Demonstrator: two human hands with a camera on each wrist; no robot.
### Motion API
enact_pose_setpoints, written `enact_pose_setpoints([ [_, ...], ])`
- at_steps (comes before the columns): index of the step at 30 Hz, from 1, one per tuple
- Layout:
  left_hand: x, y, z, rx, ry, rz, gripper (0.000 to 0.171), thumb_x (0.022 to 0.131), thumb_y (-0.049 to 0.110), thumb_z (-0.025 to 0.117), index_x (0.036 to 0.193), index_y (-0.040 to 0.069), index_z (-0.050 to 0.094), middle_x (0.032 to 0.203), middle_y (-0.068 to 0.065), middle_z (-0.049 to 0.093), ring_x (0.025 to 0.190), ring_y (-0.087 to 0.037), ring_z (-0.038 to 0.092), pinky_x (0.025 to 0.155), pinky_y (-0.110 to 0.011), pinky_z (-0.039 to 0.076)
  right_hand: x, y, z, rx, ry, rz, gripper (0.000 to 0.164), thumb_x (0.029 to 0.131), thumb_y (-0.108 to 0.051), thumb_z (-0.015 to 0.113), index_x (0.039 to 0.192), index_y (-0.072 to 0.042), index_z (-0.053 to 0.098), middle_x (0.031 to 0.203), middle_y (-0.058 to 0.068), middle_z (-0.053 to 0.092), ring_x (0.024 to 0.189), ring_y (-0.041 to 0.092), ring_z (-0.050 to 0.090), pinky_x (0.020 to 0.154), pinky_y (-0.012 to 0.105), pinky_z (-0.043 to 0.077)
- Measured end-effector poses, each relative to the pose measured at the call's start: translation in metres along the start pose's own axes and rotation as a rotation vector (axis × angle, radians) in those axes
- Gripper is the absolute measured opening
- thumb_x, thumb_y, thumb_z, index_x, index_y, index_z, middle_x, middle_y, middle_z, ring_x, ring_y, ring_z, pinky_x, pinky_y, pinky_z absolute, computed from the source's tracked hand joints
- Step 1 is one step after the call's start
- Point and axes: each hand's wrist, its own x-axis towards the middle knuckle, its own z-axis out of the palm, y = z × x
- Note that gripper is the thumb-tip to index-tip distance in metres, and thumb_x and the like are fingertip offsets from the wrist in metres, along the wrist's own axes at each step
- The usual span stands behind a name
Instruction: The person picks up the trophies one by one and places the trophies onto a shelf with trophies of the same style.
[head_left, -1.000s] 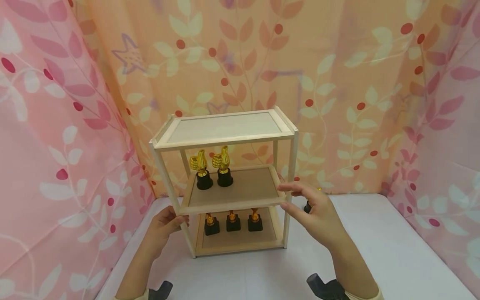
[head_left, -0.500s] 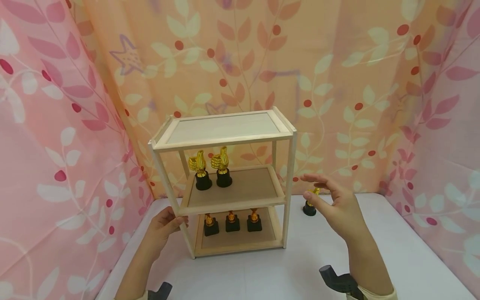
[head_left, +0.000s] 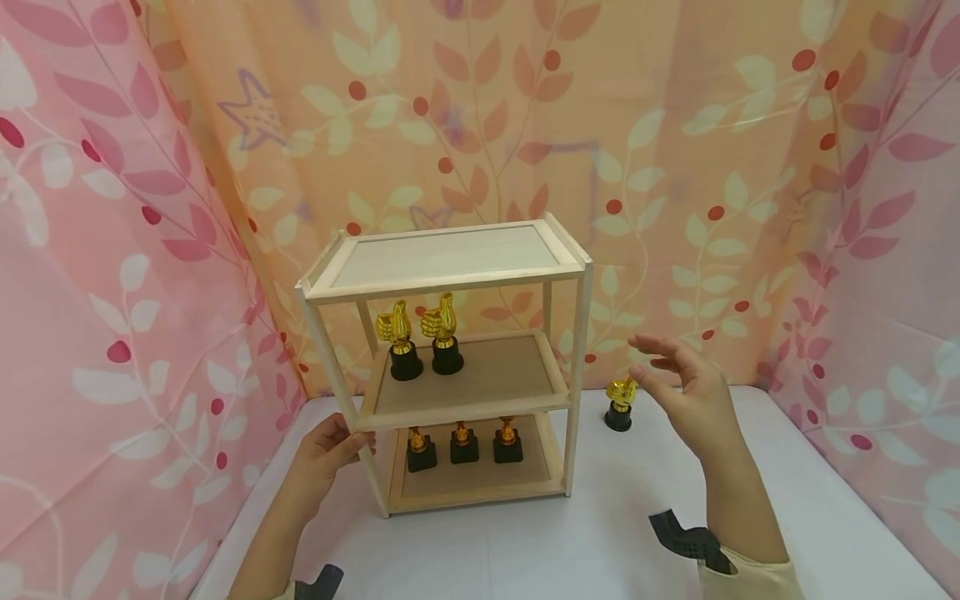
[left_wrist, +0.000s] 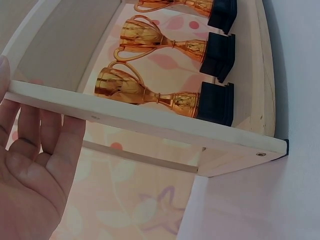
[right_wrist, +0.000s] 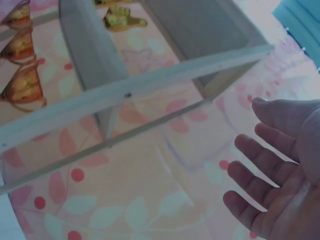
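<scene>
My left hand point(head_left: 326, 454) grips the front left post point(left_wrist: 150, 117) of a three-tier wooden shelf point(head_left: 468, 414), its fingers bent behind the post in the left wrist view. Two gold thumbs-up trophies on black bases, one left point(head_left: 406, 362) and one beside it point(head_left: 447, 356), stand on the middle tier. Below them are three gold cup trophies point(left_wrist: 185, 102), their tops hidden in the head view. Another thumbs-up trophy point(head_left: 619, 408) stands on the table right of the shelf. My right hand point(head_left: 697, 404) hovers by its top, fingers relaxed and holding nothing; contact is unclear.
A white table point(head_left: 517, 550) carries the shelf. Patterned curtain cloth point(head_left: 675, 275) hangs behind and on both sides. The shelf's right posts point(right_wrist: 165, 70) rise between the tiers and the lone trophy.
My right hand has moved right, away from the shelf's right post to the lone trophy, which now shows more fully. My left hand has kept its grip on the post.
</scene>
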Motion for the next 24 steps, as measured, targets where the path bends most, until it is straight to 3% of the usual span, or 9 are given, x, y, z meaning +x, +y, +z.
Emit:
enact_pose_setpoints([
  [8, 0.0, 0.0, 0.0, -0.01, 0.005, 0.003, 0.014, 0.102, 0.006, 0.061, 0.114, -0.002, 0.058, 0.098, -0.001, 0.074, 0.092, -0.016, 0.072, 0.086, -0.029, 0.059, 0.008, 0.035, 0.006, 0.067, -0.009, 0.076, 0.044, 0.098, -0.028, 0.071, 0.138, -0.013, 0.061, 0.138, 0.007, 0.063, 0.114, 0.014, 0.054, 0.085, 0.009, 0.051],
  [15, 0.0, -0.001, 0.001, -0.013, 0.004, -0.019, 0.012, 0.102, 0.008, 0.062, 0.113, 0.005, 0.06, 0.098, 0.002, 0.074, 0.092, -0.015, 0.072, 0.086, -0.03, 0.059, 0.012, 0.072, 0.014, 0.081, -0.027, 0.174, 0.054, 0.099, -0.037, 0.069, 0.144, -0.011, 0.055, 0.141, 0.012, 0.059, 0.123, 0.03, 0.053, 0.086, 0.007, 0.049],
  [24, 0.0, -0.001, 0.0, -0.008, 0.004, -0.019, 0.012, 0.102, 0.008, 0.062, 0.113, 0.003, 0.059, 0.098, 0.001, 0.073, 0.093, -0.014, 0.072, 0.087, -0.029, 0.059, 0.013, 0.125, 0.026, 0.151, -0.029, 0.257, 0.059, 0.099, -0.036, 0.068, 0.147, -0.006, 0.05, 0.144, 0.018, 0.056, 0.129, 0.031, 0.051, 0.091, 0.006, 0.044],
])
